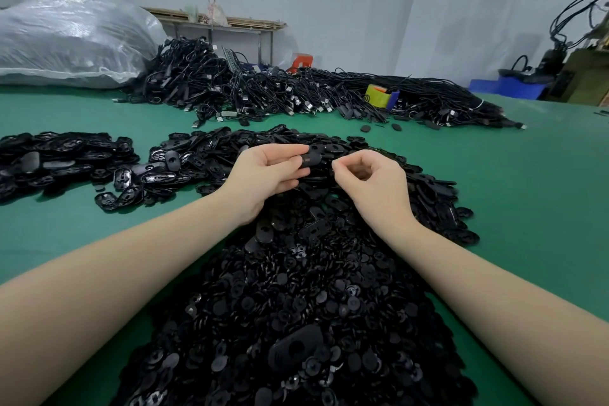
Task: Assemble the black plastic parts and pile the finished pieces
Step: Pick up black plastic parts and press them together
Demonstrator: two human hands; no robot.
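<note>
- Your left hand (263, 168) pinches a black oval shell (311, 158) above the big loose-parts heap (296, 290); your right hand (369, 181) pinches thumb to forefinger, whether on anything you cannot tell.
- Bare green mat (527, 194) lies open to your right.
- Two part piles show: that heap and a smaller pile (59, 161) far left.
- One cable mound (296, 92) lines the far edge.

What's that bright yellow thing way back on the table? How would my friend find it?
Look across the green table to the long heap of black cables at its far side. Towards the right of that heap sits the yellow thing, with a blue piece against its right side. It is the only bright yellow spot among all the black wires.
</note>
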